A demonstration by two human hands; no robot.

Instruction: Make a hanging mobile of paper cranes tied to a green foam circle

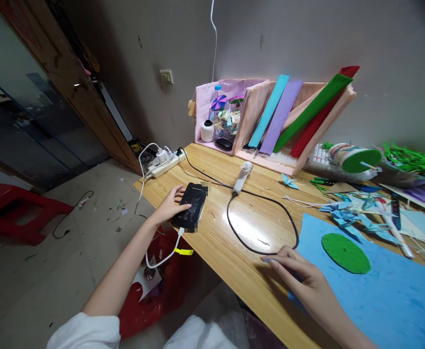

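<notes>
While the left hand [171, 205] grasps the phone [195, 199], its cable [181, 232] already plugged, I cannot tell if the right hand [301, 272] holds something; rightward, the green disc [346, 253] lies untouched.

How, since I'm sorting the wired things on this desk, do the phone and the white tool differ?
The phone is dark and flat; the white tool is pale and narrower. The left hand touches the phone, while no hand touches the white tool. A white cable joins the phone, a black cord the white tool. Both have a lead attached.
</notes>
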